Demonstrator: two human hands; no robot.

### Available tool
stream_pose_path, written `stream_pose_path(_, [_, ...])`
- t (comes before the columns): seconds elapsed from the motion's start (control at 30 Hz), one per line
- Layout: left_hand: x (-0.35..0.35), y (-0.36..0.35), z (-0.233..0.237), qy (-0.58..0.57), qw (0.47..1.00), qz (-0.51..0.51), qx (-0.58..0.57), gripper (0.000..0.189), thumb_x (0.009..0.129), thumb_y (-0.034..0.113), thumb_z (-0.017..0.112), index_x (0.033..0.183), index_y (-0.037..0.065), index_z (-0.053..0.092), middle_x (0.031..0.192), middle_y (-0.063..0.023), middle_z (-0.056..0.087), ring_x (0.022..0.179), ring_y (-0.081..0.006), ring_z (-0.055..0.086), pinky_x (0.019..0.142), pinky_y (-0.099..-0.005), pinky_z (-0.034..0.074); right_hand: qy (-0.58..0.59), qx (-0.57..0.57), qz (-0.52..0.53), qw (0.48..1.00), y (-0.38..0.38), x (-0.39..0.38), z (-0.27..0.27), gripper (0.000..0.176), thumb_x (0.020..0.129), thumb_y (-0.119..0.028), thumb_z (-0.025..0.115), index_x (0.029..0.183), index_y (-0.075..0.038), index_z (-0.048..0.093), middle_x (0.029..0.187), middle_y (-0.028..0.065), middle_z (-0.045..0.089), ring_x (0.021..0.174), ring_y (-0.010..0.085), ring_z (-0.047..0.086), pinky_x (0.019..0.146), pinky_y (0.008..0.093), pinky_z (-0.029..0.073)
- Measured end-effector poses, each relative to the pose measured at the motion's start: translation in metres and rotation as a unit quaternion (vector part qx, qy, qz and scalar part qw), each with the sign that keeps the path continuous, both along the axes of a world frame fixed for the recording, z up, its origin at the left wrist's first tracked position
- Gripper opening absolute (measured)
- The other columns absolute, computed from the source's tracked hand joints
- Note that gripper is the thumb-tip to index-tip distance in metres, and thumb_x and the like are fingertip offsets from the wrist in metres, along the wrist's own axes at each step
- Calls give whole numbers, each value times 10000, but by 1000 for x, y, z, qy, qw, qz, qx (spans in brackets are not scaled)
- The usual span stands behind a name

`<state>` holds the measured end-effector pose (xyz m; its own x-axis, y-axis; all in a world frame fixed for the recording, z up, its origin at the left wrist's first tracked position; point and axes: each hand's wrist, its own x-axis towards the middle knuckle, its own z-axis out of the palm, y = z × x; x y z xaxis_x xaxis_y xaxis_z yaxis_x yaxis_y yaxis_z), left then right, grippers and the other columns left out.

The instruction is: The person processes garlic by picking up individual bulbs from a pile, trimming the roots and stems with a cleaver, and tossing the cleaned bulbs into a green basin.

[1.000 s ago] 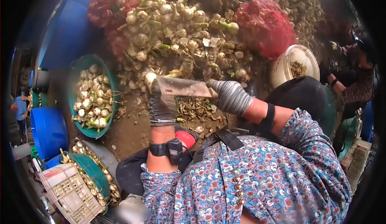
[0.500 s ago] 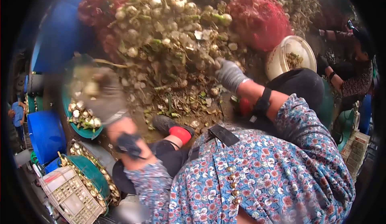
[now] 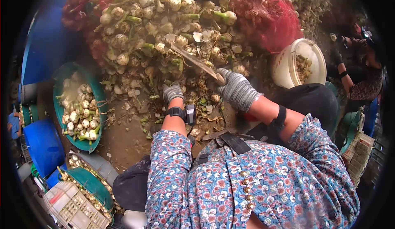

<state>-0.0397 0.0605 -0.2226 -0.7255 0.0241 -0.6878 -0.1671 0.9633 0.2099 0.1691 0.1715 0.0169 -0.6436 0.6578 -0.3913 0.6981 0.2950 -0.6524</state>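
- gripping knife (image 3: 200,64) in your wrapped right hand (image 3: 238,90), blade (image 3: 190,57) slanting forward-left
- garlic pile (image 3: 162,29) lies just ahead of your left hand (image 3: 173,93); finger spread, hold: can't tell

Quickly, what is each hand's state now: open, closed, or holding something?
Left hand: by the garlic heap; open or closed cannot be told.
Right hand: closed, holding a knife by its handle.

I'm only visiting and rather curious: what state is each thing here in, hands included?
Garlic pile: loosely heaped
Knife: gripped, blade pointing toward the pile
Right hand: closed around the knife
Left hand: at the pile's near edge, grip unclear
Green basin: holding many garlic bulbs
White bucket: tilted, open, scraps inside
Red mesh sack: bulging
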Motion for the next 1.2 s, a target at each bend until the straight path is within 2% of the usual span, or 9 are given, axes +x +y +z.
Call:
stream_pose_path(0.23, [-9, -17, 51, -87, 868, 275, 403, 582, 892, 286, 646, 1400, 102, 430, 1189, -141, 618, 1083, -258, 590, 891, -383, 500, -18, -15, 20, 1000, 2, -4, 6, 353, 820, -326, 661, 1048, -63, 603, 816, 219, 655, 783, 400, 640, 694, 476, 501])
stream_pose_path(0.33, [-18, -25, 100, -250, 727, 380, 514, 648, 824, 698, 562, 1124, 125, 604, 968, -59, 601, 803, -191, 548, 696, -352, 482, -19, 0, 39, 999, -3, -6, 10, 361, 811, -321, 668, 1068, -77, 602, 815, 213, 659, 788, 398, 644, 692, 477, 511])
stream_pose_path(0.5, [-13, -27, 164, -210, 792, 116, 562, 587, 922, 545, 536, 1229, 47, 487, 1235, -96, 552, 1008, -218, 547, 869, -320, 511, -22, 57, 128, 990, -11, -7, 28, 376, 794, -324, 688, 1086, -106, 598, 809, 187, 668, 781, 374, 658, 681, 466, 521])
stream_pose_path(0.6, [-34, -53, 117, 83, 813, -453, 355, 361, 947, 251, 490, 1257, 69, 521, 1288, -99, 541, 1164, -258, 521, 996, -417, 438, -17, 81, 193, 978, -17, -7, 41, 310, 798, -299, 673, 1043, -126, 599, 779, 160, 664, 754, 364, 659, 659, 461, 519])
stream_pose_path(0.73, [-17, -55, 169, 235, 641, -716, 148, 422, 902, 193, 503, 1314, 102, 505, 1334, -162, 514, 1224, -321, 483, 1052, -440, 365, -40, 75, 179, 980, -11, 0, 31, 256, 815, -301, 635, 981, -109, 604, 758, 143, 660, 731, 366, 653, 659, 462, 516])
stream_pose_path(0.8, [16, -63, 238, 80, 889, -375, 250, 440, 917, 244, 558, 1298, 38, 487, 1240, -228, 553, 1129, -376, 544, 970, -430, 432, -80, 53, 152, 984, 2, 10, 12, 299, 837, -334, 599, 1021, -100, 629, 846, 156, 681, 792, 355, 661, 716, 438, 521])
stream_pose_path(0.9, [16, -78, 231, 166, 831, -429, 313, 456, 896, 234, 660, 1259, -4, 522, 1138, -200, 610, 1056, -329, 597, 930, -360, 467, -103, -9, 87, 991, 17, 20, 8, 453, 825, -418, 652, 1112, -68, 627, 907, 197, 680, 844, 353, 660, 774, 409, 519])
stream_pose_path(1.07, [50, -40, 276, 92, 844, -470, 241, 440, 771, 197, 749, 1153, 51, 587, 1084, -149, 608, 995, -256, 608, 903, -332, 485, 204, -121, 6, 971, -22, -5, 34, 660, 789, -553, 693, 1115, 13, 599, 948, 196, 669, 912, 278, 656, 784, 376, 502])
stream_pose_path(1.2, [55, -41, 279, 104, 734, -335, 582, 504, 753, 188, 758, 1186, 85, 522, 1095, -85, 610, 962, -251, 609, 893, -378, 491, 203, -59, 62, 976, -8, -15, 38, 478, 872, -464, 626, 839, 11, 590, 711, 98, 604, 720, 236, 614, 664, 420, 470])
